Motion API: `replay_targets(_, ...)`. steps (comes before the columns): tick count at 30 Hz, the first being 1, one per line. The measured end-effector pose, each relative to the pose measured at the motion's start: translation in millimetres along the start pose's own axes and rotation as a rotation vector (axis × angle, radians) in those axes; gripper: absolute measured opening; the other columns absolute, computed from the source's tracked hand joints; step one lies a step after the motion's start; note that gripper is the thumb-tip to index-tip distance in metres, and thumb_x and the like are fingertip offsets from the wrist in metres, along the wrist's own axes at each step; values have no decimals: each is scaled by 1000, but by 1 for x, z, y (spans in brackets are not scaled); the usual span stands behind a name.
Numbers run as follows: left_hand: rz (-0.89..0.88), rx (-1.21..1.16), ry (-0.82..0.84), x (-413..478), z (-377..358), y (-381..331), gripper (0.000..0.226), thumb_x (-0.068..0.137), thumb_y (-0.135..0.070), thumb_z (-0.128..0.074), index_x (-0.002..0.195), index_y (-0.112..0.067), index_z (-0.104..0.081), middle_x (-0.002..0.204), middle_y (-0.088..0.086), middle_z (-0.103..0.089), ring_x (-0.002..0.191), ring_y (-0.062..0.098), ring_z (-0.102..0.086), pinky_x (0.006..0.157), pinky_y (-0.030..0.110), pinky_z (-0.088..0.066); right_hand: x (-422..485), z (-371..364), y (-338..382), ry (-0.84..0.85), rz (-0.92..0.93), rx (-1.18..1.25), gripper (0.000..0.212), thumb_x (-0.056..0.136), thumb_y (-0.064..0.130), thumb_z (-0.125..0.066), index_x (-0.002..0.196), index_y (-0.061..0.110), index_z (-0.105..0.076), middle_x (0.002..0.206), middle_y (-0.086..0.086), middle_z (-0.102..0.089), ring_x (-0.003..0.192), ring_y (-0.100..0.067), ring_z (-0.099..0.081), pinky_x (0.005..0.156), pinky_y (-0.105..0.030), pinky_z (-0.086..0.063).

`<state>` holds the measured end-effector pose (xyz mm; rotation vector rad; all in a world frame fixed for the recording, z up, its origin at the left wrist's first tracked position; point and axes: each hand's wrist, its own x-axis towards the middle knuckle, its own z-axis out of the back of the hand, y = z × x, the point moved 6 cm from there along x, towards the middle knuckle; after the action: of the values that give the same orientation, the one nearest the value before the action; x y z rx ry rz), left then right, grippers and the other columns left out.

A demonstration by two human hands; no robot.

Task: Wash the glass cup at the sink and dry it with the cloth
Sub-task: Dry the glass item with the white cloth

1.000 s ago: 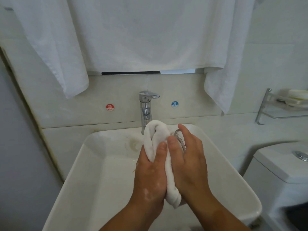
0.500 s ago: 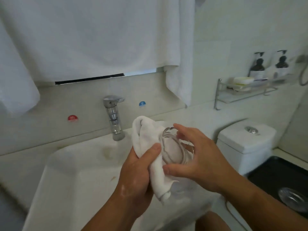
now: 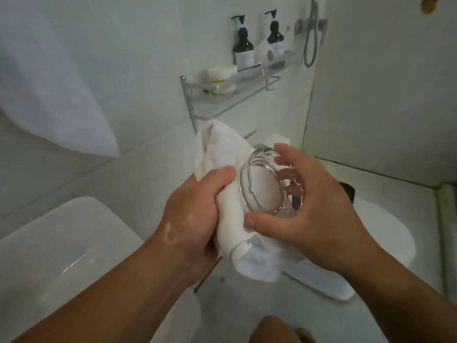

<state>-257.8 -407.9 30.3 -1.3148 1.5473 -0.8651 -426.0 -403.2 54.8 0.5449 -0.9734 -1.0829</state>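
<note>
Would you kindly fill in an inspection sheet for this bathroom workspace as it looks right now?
Surface: white sink at lower left; the hands are to its right, not over it.
Job's things: glass cup tipped on its side; cloth bunched against it.
Clutter: two pump bottles and pale items on the wall shelf.
Hands: left hand grips the cloth; right hand holds the glass cup.
Cables: shower hose hanging on the wall.
Surroundings: hanging towel, toilet, floor mat.

Glass cup (image 3: 262, 186) in right hand (image 3: 319, 214), cloth (image 3: 227, 174) in left hand (image 3: 195, 219).
</note>
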Motion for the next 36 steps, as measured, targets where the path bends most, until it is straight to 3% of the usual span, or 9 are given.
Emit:
replay_targets(3,66,41,59,63,-36,14,55,77,-27,-70,128,-7,-68,119,23,-74,110,42,-72,96,50,-57,34,20,-52,-37,-106,-14,116,42,74,-82,146,47,-37,129,31,-50,113,11,-55,89,-12,-48)
replay_targets(7,241,69,167,118,-72,32,71,64,-25,-81,130,-2,-65,126,34,-66,112,52,-67,100,62,-53,68,39,-102,10,-244,-48,120,43,77,-79,149,44,-33,132,31,-47,117,9,-52,96,-18,-50)
replay_targets(12,515,55,279,156,-115,55,50,66,-3,-69,115,-1,-74,115,39,-68,96,47,-69,80,50,-60,75,72,-149,95,-484,-13,123,44,75,-82,152,43,-30,137,35,-40,125,11,-47,105,-24,-47)
replay_targets(19,902,146,48,195,-162,113,47,68,-7,-55,107,6,-78,105,39,-72,87,48,-74,87,52,-54,68,109,-226,214,-783,-52,127,43,83,-76,151,48,-19,147,32,-29,131,6,-39,112,-17,-36)
replay_targets(24,929,235,-59,226,-170,143,51,72,-7,-62,122,-5,-69,110,33,-74,109,52,-67,102,63,-51,72,109,-276,308,-900,-24,131,41,96,-63,151,45,-14,145,31,-26,129,2,-38,108,-14,-32)
replay_targets(27,953,170,-136,240,-165,157,63,63,-12,-69,127,-7,-69,115,31,-73,112,51,-67,106,64,-48,80,105,-294,343,-871,-40,118,50,82,-77,146,48,-18,136,35,-27,119,5,-40,95,-4,-29)
replay_targets(31,950,84,-182,271,-164,173,62,68,-15,-68,129,-4,-66,120,32,-71,116,52,-64,103,62,-50,102,103,-324,351,-871,-28,112,55,74,-82,145,47,-21,140,33,-29,124,2,-40,109,-13,-35)
replay_targets(34,931,70,-196,313,-161,191,64,68,-16,-67,131,-3,-63,120,32,-71,115,54,-65,101,68,-50,121,106,-356,342,-843,-92,115,58,70,-83,151,42,-21,141,32,-29,120,5,-38,96,-2,-30)
replay_targets(36,898,83,-187,349,-157,209,67,65,-17,-69,130,-3,-63,118,31,-72,113,54,-65,98,68,-52,129,107,-383,318,-824,-139,118,59,66,-85,154,36,-22,144,25,-34,122,3,-43,99,-7,-37)
